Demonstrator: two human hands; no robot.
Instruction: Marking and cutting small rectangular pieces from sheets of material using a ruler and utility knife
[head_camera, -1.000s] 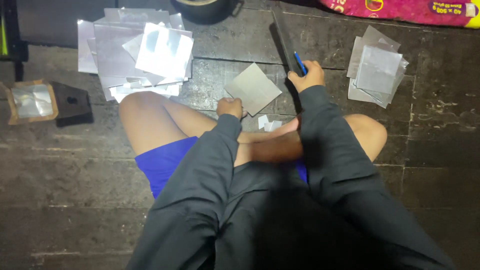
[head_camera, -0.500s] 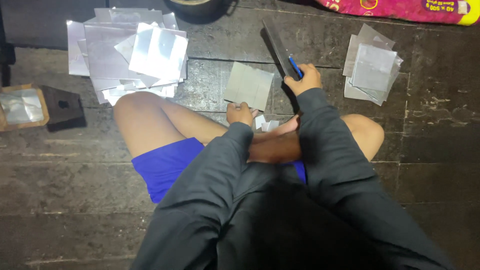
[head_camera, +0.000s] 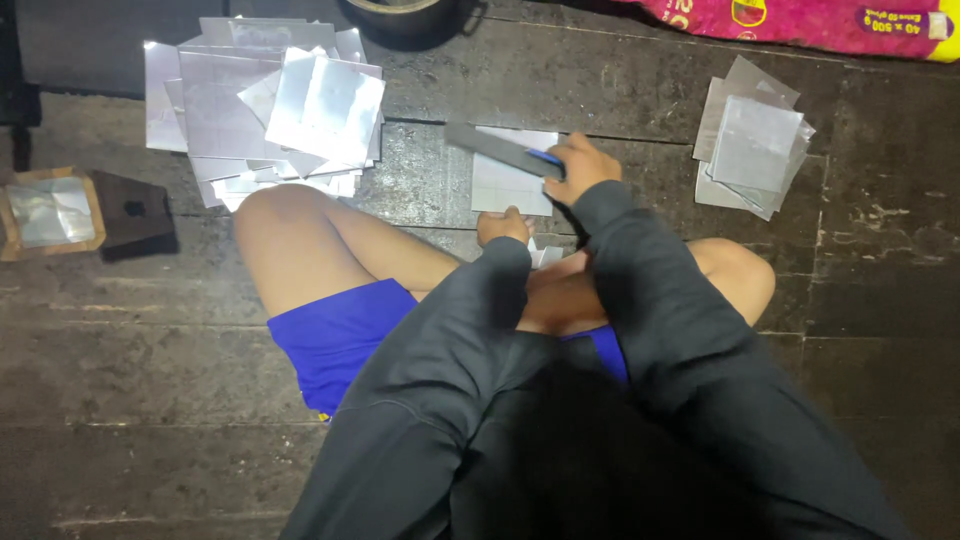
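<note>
Right hand (head_camera: 582, 168) grips a long dark blade (head_camera: 495, 148) w/ blue handle, over the silver sheet (head_camera: 505, 183) on the floor. Left hand (head_camera: 503, 225) presses sheet's near edge, fingers flat.

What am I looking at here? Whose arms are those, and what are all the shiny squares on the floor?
The camera sits on a person's head and looks down, so you see their own arms and crossed legs. They sit on a dark wooden floor. The left hand presses on a silvery square sheet. The right hand holds a long flat blade with a blue handle over that sheet. A big pile of shiny sheets lies to the left, a smaller pile to the right. A small dark block sits at the far left.
</note>
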